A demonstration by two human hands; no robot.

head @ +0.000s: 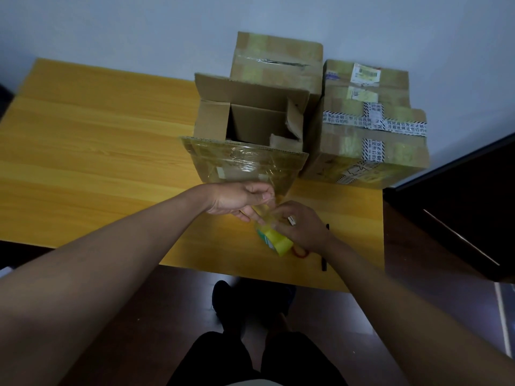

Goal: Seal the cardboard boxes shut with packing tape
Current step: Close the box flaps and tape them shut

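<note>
Your left hand [239, 200] sits just in front of the open box [250, 129], fingers curled and pinching the loose end of the clear tape [264, 211] that runs down from the box's near flap. That box stands toward the back of the worktop [97, 151], right of its middle, its top flaps up and the inside showing; old film clings to the near flap. Right beside the left hand, your right hand [301, 227] curls over the yellow tape roll [274, 239] near the front edge of the worktop, with something small and pale between its fingers, too small to tell. Behind the open box stands a taped box [278, 62], and at the right back corner a larger sealed box [370, 129] with printed tape.

By my reading, you are freeing a length of tape, not yet sealing. Next, the flaps need folding down flat and holding shut before the strip goes along the seam.
</note>
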